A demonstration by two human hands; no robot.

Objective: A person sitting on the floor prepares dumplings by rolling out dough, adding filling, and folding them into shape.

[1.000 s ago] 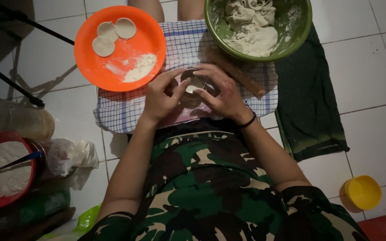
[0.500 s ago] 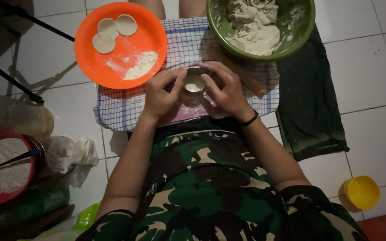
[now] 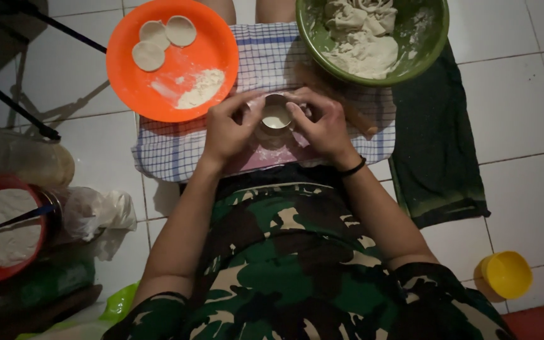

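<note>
A small round metal cutter (image 3: 276, 116) is held between both hands over the pink board (image 3: 266, 157), which lies on the checked cloth (image 3: 171, 151) across the lap. A pale disc of dough (image 3: 277, 118) is seen inside the ring, seemingly at its lower end; whether it is stuck to the wall cannot be told.

Left hand (image 3: 231, 129): fingers curled about halfway, thumb and forefinger tips (image 3: 256, 107) laid against the left side of the ring. Right hand (image 3: 322, 126): fingers bent closer, tips (image 3: 294, 110) pressed on the right rim and partly over it. Neither hand is fully closed; the ring is pinched from two sides, not wrapped. A black band (image 3: 352, 167) is worn on the right wrist.

Handling, as judged: the ring is taken to be light, stiff and thin-walled, best gripped on its outer wall, since the lower edge is likely sharp. With flour about, the metal may be slippery. The dough inside is judged soft, tacky and easily torn or stretched; it is best pushed out evenly or lifted by its edge, not squeezed.

Nearby: an orange plate (image 3: 127, 88) at upper left, bearing three cut rounds (image 3: 165, 39) and a heap of flour (image 3: 201, 88); a green bowl (image 3: 432, 44) at upper right holding a mass of dough scraps (image 3: 360, 31). A wooden rolling pin (image 3: 363, 126) is partly hidden behind the right hand.
</note>
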